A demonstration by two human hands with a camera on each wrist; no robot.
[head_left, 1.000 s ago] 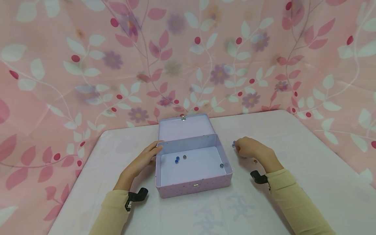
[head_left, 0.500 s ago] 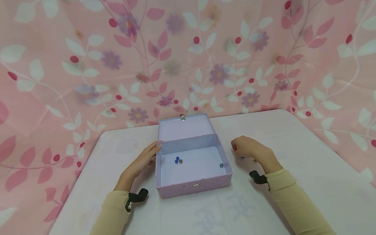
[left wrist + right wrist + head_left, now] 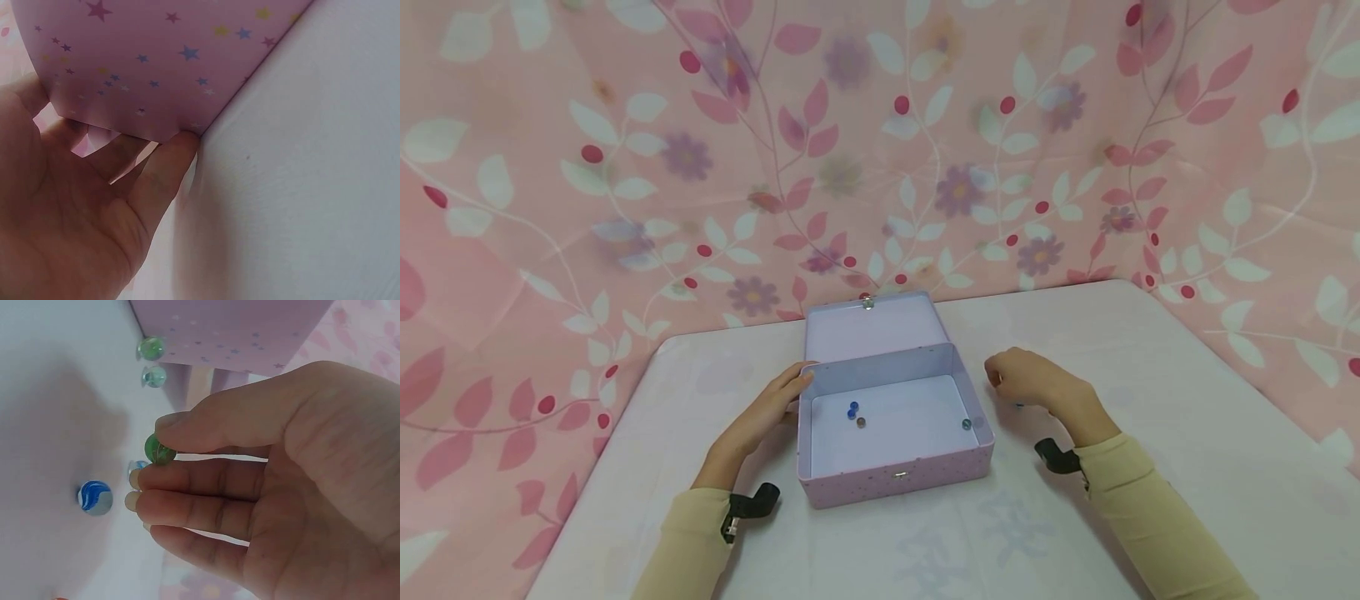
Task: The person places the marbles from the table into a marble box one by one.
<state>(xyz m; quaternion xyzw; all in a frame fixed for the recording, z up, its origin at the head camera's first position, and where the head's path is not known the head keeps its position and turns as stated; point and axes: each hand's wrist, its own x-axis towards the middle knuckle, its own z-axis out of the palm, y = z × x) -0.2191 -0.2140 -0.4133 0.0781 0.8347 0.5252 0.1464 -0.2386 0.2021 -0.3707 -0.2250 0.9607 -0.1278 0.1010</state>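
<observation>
A lilac tin box [image 3: 895, 483] with its lid folded back stands mid-table. Two blue marbles [image 3: 853, 410] and a brown marble [image 3: 861, 422] lie in its left part, and a greenish marble [image 3: 966, 424] near its right wall. My left hand [image 3: 767, 412] holds the box at its back left corner, thumb low on the star-printed side [image 3: 156, 69]. Right of the box, my right hand [image 3: 1030, 382] pinches a green marble [image 3: 160, 450] between thumb and forefinger. A blue-and-white marble [image 3: 95, 498] lies just beyond the fingertips; another blue one is partly hidden behind them.
Beside the box in the right wrist view lie another green marble [image 3: 152, 348] and a pale green marble [image 3: 154, 377]. A red-orange bit [image 3: 60, 599] shows at the bottom edge. The open lid [image 3: 876, 325] leans back near a pink floral curtain [image 3: 865, 150].
Inside the box the brown marble has rolled toward the front, past the two blue ones. My right hand has shifted slightly left, nearer the box. The left hand stays on its corner.
</observation>
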